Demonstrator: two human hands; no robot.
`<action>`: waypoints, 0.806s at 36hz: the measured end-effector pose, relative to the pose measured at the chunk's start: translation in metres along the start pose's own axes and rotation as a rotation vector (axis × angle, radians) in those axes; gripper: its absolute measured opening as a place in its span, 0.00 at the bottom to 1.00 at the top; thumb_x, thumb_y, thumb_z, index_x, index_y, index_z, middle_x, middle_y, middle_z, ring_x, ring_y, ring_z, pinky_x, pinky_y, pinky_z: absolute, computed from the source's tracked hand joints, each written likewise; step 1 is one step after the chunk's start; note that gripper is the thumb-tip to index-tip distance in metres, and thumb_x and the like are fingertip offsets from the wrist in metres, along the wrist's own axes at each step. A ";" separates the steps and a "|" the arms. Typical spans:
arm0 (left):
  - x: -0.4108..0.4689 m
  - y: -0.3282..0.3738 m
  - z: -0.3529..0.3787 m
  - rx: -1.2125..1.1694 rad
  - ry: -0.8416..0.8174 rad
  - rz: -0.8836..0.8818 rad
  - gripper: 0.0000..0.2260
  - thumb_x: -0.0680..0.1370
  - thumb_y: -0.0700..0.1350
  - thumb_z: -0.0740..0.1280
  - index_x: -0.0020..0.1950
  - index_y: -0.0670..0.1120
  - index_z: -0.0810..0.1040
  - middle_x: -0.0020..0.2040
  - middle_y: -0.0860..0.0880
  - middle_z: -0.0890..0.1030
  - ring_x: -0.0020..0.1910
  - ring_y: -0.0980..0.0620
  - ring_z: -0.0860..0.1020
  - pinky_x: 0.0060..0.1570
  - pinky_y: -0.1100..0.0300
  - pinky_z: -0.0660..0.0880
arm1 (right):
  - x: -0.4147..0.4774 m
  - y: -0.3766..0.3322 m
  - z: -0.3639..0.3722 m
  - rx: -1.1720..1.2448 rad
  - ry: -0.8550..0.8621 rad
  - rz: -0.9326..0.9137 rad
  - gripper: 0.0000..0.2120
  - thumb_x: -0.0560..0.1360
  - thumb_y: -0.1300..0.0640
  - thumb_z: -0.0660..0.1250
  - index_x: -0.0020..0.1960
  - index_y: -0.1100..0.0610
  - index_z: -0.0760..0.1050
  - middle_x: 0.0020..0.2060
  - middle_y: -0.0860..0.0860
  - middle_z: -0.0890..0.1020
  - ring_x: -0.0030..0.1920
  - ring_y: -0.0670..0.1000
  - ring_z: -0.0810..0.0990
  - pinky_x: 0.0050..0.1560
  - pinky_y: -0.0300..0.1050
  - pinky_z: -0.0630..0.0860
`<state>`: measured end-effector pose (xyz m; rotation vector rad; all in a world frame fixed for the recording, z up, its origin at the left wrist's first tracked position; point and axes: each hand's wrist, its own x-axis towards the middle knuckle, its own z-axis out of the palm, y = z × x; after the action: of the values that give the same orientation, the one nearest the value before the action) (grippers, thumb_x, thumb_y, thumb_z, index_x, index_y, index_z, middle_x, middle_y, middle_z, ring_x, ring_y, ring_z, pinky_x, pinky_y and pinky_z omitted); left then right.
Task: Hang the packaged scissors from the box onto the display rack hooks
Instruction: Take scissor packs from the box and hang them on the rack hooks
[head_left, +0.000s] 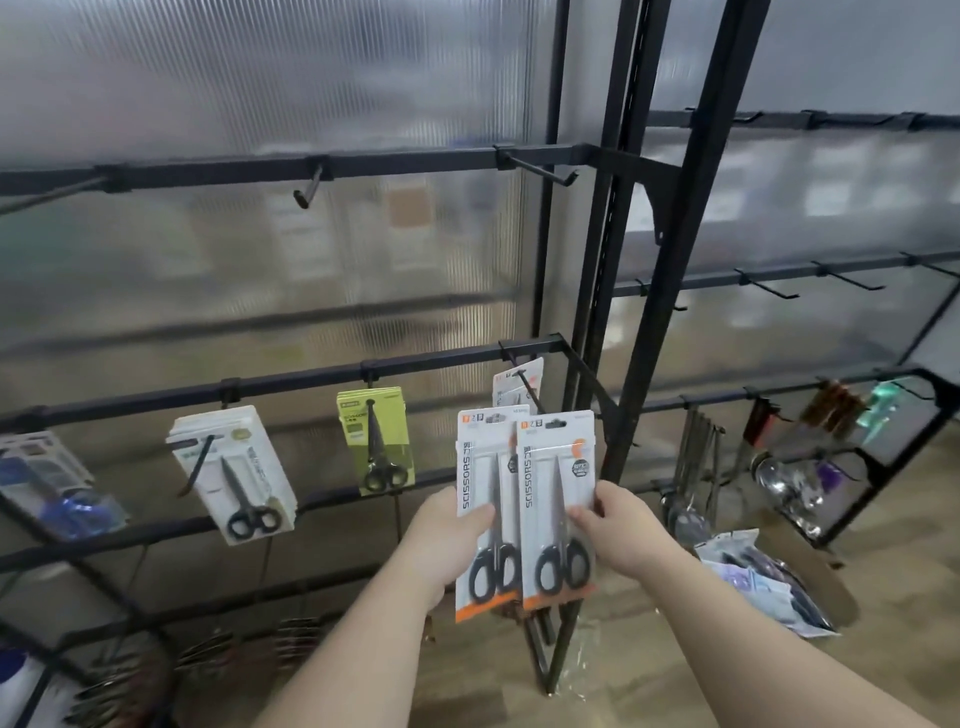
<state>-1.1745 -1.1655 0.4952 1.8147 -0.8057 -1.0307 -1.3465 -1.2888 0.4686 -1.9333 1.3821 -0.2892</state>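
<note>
both hands grip scissor packs: left hand (451, 525) the rear pack (485, 499), right hand (610, 525) the front pack (556, 512). step: hanging. next, thread a hang-hole onto the hook (527, 387) at the rail's right end.

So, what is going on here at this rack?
A person stands at the rack with a scissors pack in each hand. The left hand grips the left pack, and the right hand grips the right pack. Both are upright, side by side, not yet hung. Right behind them a hook already carries similar packs.
</note>
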 end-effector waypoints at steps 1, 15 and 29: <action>0.002 0.000 0.001 -0.003 0.004 0.007 0.10 0.82 0.43 0.62 0.57 0.55 0.78 0.54 0.59 0.82 0.54 0.57 0.79 0.55 0.57 0.74 | 0.005 0.002 -0.001 -0.005 -0.001 0.016 0.11 0.80 0.50 0.65 0.55 0.57 0.75 0.48 0.50 0.82 0.50 0.51 0.79 0.55 0.52 0.77; 0.030 -0.019 -0.001 0.081 0.061 -0.062 0.14 0.83 0.47 0.61 0.68 0.48 0.75 0.60 0.53 0.80 0.57 0.53 0.77 0.55 0.57 0.71 | 0.042 0.004 0.012 -0.015 -0.050 0.050 0.09 0.81 0.49 0.63 0.50 0.56 0.73 0.46 0.50 0.80 0.47 0.50 0.78 0.49 0.48 0.77; 0.044 -0.020 -0.005 0.016 0.062 -0.068 0.14 0.83 0.47 0.61 0.68 0.51 0.76 0.59 0.56 0.81 0.56 0.55 0.78 0.52 0.57 0.73 | 0.036 0.010 0.006 0.071 -0.018 -0.033 0.11 0.81 0.47 0.63 0.55 0.53 0.77 0.48 0.46 0.82 0.49 0.47 0.80 0.51 0.47 0.78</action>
<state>-1.1482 -1.1924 0.4643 1.8899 -0.7209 -1.0083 -1.3362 -1.3195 0.4496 -1.8969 1.3122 -0.3311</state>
